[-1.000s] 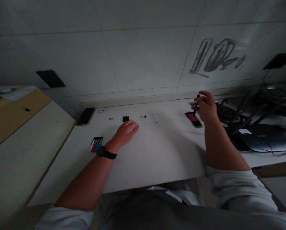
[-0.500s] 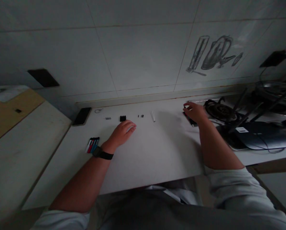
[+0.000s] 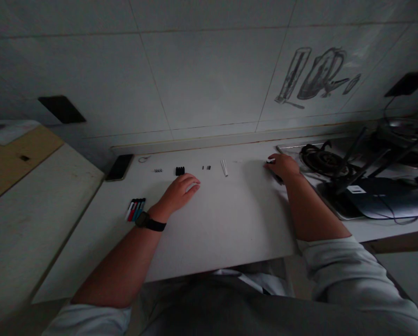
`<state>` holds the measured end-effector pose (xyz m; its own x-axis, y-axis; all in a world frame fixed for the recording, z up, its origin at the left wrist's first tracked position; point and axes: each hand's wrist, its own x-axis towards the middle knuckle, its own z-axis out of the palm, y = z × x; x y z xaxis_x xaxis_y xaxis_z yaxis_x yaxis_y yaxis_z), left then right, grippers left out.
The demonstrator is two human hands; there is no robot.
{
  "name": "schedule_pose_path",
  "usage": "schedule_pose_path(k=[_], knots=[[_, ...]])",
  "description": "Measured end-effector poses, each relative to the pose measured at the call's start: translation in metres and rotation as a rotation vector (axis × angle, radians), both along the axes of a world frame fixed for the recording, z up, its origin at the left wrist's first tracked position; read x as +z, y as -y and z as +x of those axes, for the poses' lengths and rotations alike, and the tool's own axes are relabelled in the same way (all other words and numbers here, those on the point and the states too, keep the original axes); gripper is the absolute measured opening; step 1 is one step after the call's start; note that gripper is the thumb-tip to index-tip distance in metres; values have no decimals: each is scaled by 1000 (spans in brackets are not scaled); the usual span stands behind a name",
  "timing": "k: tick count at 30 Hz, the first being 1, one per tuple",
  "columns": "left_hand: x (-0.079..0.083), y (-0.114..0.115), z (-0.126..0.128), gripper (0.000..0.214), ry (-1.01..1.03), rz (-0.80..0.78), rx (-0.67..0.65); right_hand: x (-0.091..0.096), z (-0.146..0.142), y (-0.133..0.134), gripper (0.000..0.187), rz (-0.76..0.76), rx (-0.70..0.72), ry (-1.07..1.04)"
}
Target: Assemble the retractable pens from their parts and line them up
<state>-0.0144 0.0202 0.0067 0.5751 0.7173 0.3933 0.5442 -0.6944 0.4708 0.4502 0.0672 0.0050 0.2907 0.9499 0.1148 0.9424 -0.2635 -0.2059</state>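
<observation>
My left hand (image 3: pixel 181 190) rests on the white tabletop (image 3: pixel 209 224) with its fingers stretched out and holding nothing. Just beyond its knuckles are several short black parts (image 3: pixel 180 171) in a row. At the right, my right hand (image 3: pixel 283 168) bends its fingers down by a dark slim object (image 3: pixel 276 178), which it mostly covers. Something small and dark shows at the fingertips, too hidden to name. Between the hands lie thin white sticks (image 3: pixel 224 168) and tiny dark pieces (image 3: pixel 206 167). Small springs (image 3: pixel 158 171) and several coloured pen barrels with black ends (image 3: pixel 135 210) lie to the left.
A phone (image 3: pixel 120 168) and a thin pale loop (image 3: pixel 144 159) lie at the back left, beside a white cabinet (image 3: pixel 37 219). To the right are a gas burner (image 3: pixel 323 161) and a black router (image 3: pixel 387 198) with raised antennas. A tiled wall (image 3: pixel 209 74) rises behind.
My right hand has shifted slightly left, and its fingertips have lowered and closed by the dark object. My left hand stays in place. The view has tilted a little.
</observation>
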Motion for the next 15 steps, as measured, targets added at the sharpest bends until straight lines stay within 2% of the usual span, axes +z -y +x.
schedule_pose_path(k=[7, 15], knots=[[-1, 0, 0, 25, -5, 22, -15, 1, 24, 2, 34, 78, 57, 11], [-1, -1, 1, 24, -4, 12, -20, -2, 21, 5, 32, 93, 141, 32]])
